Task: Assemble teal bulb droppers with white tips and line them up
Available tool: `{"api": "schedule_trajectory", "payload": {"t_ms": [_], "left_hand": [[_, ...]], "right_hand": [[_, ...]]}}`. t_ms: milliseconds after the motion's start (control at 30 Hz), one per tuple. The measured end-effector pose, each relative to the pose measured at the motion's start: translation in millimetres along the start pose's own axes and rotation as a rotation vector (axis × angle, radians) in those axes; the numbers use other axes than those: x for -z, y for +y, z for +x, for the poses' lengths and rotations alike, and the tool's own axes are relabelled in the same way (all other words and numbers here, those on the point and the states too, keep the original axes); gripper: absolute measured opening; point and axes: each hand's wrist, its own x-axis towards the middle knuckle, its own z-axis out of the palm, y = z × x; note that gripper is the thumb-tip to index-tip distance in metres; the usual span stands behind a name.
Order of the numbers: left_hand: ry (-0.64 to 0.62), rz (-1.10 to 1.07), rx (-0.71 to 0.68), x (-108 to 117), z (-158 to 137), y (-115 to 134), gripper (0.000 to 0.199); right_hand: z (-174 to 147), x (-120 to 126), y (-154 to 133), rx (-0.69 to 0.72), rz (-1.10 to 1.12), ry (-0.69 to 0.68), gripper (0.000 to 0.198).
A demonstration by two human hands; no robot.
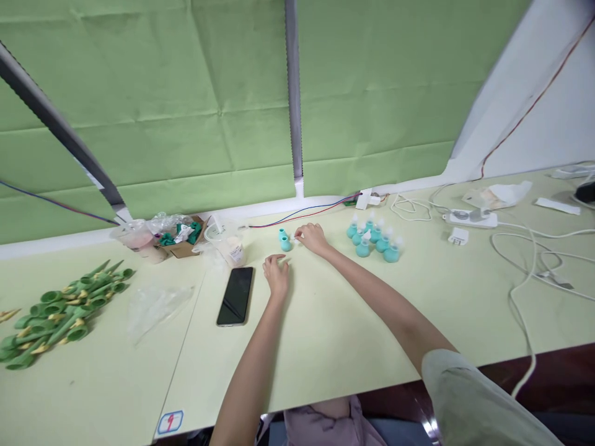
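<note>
Pinching a white bit (294, 238), our right hand (313, 238) may topple two teal pots (285, 244) by brushing them; left hand (277, 276) loosely curled, hold unclear.

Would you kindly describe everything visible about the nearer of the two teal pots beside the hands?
The nearer teal pot is small and smooth, perhaps plastic, with a rounded body and narrower neck. It stands upright on the table, beyond the left hand and beside the right hand. Whether anything else touches it is unclear.
</note>
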Motion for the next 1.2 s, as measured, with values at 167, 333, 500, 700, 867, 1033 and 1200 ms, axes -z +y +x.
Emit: {"api": "schedule_trajectory", "payload": {"t_ms": [167, 333, 500, 700, 867, 1033, 1200], "left_hand": [[-0.010, -0.032, -0.027, -0.3, 0.2, -0.4, 0.022], [-0.010, -0.037, -0.027, -0.7, 0.5, -1.5, 0.021], [-0.020, -0.039, -0.013, -0.9, -0.4, -0.8, 0.021], [-0.037, -0.042, 0.007, -1.4, -0.5, -0.7, 0.022], [-0.044, -0.032, 0.008, -1.6, -0.5, -1.0, 0.023], [-0.045, -0.025, 0.005, -1.6, -0.5, -1.2, 0.022], [-0.039, -0.031, 0.007, -1.5, -0.9, -1.8, 0.023]], "right_hand": [[7.9, -12.5, 0.4, 0.002, -0.017, -0.053, 0.019], [8.7, -19.9, 6.6, 0.002, 0.000, -0.051, 0.019], [9.8, -23.2, 10.3, -0.025, 0.069, -0.045, 0.019], [12.6, -23.8, 7.5, -0.022, 0.075, -0.060, 0.018], [8.8, -16.5, 1.2, 0.009, 0.077, -0.048, 0.017], [9.0, 7.8, -4.9, 0.065, 0.131, 0.148, 0.022], [21.9, 51.5, 8.4, 0.024, 0.020, 0.171, 0.024]]}}
